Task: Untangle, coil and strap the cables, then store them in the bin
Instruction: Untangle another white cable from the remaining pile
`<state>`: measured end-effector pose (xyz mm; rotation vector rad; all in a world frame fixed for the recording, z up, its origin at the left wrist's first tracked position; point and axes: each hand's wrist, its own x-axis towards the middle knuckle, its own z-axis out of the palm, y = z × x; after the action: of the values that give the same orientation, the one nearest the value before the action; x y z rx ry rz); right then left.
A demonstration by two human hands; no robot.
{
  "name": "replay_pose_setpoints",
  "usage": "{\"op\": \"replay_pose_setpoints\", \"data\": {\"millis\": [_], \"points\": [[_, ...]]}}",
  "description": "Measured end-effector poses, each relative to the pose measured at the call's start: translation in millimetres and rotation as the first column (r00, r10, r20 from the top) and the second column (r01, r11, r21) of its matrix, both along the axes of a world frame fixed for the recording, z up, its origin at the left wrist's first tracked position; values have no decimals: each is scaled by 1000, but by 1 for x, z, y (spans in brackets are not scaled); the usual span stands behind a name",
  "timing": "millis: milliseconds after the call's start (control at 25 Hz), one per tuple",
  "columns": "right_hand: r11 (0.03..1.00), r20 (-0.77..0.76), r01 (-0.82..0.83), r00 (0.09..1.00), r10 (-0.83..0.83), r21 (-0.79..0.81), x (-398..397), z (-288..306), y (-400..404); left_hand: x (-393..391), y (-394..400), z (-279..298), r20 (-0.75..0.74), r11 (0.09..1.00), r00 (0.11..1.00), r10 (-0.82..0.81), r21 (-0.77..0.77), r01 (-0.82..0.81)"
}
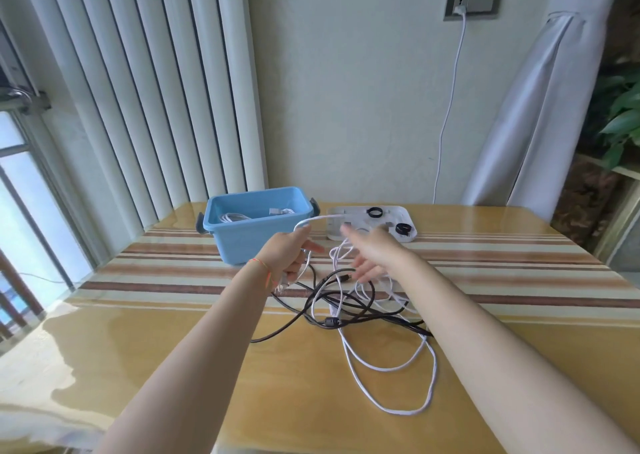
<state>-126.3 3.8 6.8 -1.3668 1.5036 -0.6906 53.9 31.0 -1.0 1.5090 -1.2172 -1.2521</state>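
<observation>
fingers of the left hand (289, 252) curl around a white cable (388, 367), holding it just in front of the blue bin (242, 238); one stretch of it arcs up over the hand toward the white lid (405, 214), and a short end hangs below the wrist. right hand (374, 256) is blurred, fingers spread and straight, gripping nothing, hovering above the tangle with white loops just beside it. below both hands the white cable is knotted together with a black cable (346, 318) on the wooden table (242, 384), the white one trailing in long loops toward the near edge and the black one running out to the left. the bin stands on the striped runner (502, 256) with a coiled white cable (235, 217) already lying inside. two black straps (403, 228) rest on the lid, right of the bin.
</observation>
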Motion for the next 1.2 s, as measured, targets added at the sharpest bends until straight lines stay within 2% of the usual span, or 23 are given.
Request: {"op": "replay_pose_setpoints", "data": {"millis": [40, 120, 160, 240, 360, 480, 520, 600, 680, 720, 760, 800, 840, 880, 920, 960, 1000, 1040, 1080, 1120, 1160, 1200], "points": [[999, -193, -41, 980, 39, -7, 2, -4, 4, -2, -1, -6, -17, 999, 1000, 6, 35, -5], [985, -583, -113, 812, 15, -133, 2, -18, 7, -6, 0, -15, -46, 994, 999, -5, 106, 10], [969, -683, -140, 730, -36, -201, 0, -25, 8, -7, 2, -18, -75, 990, 997, -21, 139, 31], [972, -747, -170, 665, -9, -163, -4, -35, 4, -7, 4, -23, -174, 977, 984, -47, 196, 82], [948, -736, -317, 635, 235, 28, -12, -37, 5, -1, 3, -28, -302, 968, 953, -27, 231, 100], [908, -627, -418, 697, 348, 40, -18, -33, 7, 2, -3, -32, -390, 961, 915, 97, 277, 16], [908, -595, -419, 728, 341, 7, -18, -33, 7, 4, -5, -33, -415, 957, 900, 130, 291, -5], [932, -502, -317, 843, 192, -176, -17, -32, 7, 6, -10, -36, -449, 947, 875, 180, 318, -31], [932, -234, -156, 969, 80, -328, -21, -24, 5, 9, -13, -39, -460, 937, 860, 219, 345, -55], [938, -23, -120, 993, 119, -325, -27, -18, 3, 11, -14, -39, -464, 936, 855, 230, 347, -64], [947, 169, -158, 963, 211, -279, -34, -11, 3, 12, -15, -40, -467, 938, 853, 234, 340, -72], [939, 282, -272, 903, 324, -210, -41, -4, 5, 14, -16, -39, -465, 941, 854, 233, 329, -77], [899, 300, -421, 848, 437, -118, -49, 1, 6, 15, -18, -37, -458, 945, 860, 224, 318, -76], [820, 217, -572, 801, 558, 0, -54, 5, 9, 15, -19, -34, -451, 948, 868, 207, 312, -64], [726, 58, -675, 737, 674, 130, -55, 8, 13, 13, -19, -28, -442, 952, 879, 176, 305, -37], [680, -131, -693, 671, 730, 239, -53, 10, 15, 11, -17, -22, -421, 956, 897, 132, 295, -2], [718, -307, -643, 649, 696, 268, -49, 10, 15, 7, -15, -15, -384, 961, 921, 73, 273, 38], [813, -443, -552, 691, 571, 187, -43, 9, 12, 4, -11, -8, -336, 966, 942, 6, 246, 81], [902, -506, -432, 771, 386, 31, -36, 6, 9, 0, -7, -1, -294, 966, 954, -59, 224, 129], [937, -493, -321, 843, 214, -141, -29, 3, 7, -2, -3, 4, -273, 961, 955, -119, 209, 180], [928, -437, -259, 891, 121, -269, -22, 0, 6, -3, 1, 7, -281, 951, 944, -174, 200, 235], [909, -374, -248, 921, 113, -334, -14, -4, 6, -3, 3, 9, -317, 938, 922, -221, 188, 290]]}}
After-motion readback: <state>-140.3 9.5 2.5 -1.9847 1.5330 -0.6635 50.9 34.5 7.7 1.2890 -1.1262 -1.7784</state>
